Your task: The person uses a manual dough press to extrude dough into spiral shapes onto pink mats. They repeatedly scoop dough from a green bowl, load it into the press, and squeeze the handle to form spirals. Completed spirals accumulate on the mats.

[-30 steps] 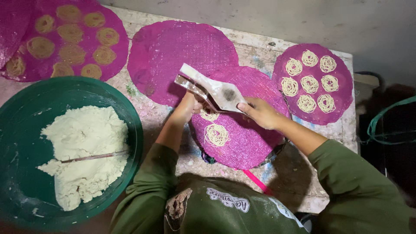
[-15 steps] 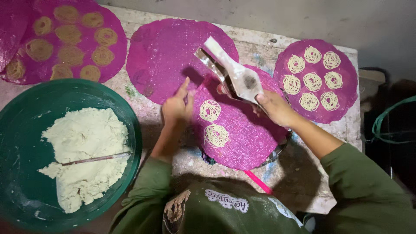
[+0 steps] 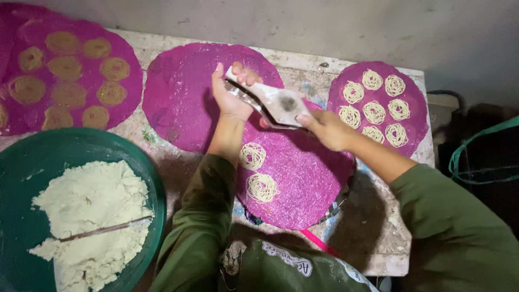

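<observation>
Both my hands grip a metal noodle press point(image 3: 273, 103) held level over a round magenta woven tray point(image 3: 308, 178). My left hand point(image 3: 231, 94) clasps the press's far handle ends, and my right hand point(image 3: 324, 128) holds the near end. Two pale coiled noodle nests point(image 3: 253, 156) lie on that tray, the second nest point(image 3: 262, 187) just below the first. The press hides part of the tray's upper edge.
A bare magenta tray point(image 3: 184, 97) lies behind. Another magenta tray point(image 3: 413, 116) at right carries several noodle nests. A far-left tray point(image 3: 127, 81) holds several yellowish discs. A green bowl point(image 3: 148, 184) holds white dough and a stick point(image 3: 105, 230). The table edge runs at right.
My left hand left the tray and took hold of the press handles. The press swung from upright over the tray's right side to level over its upper middle.
</observation>
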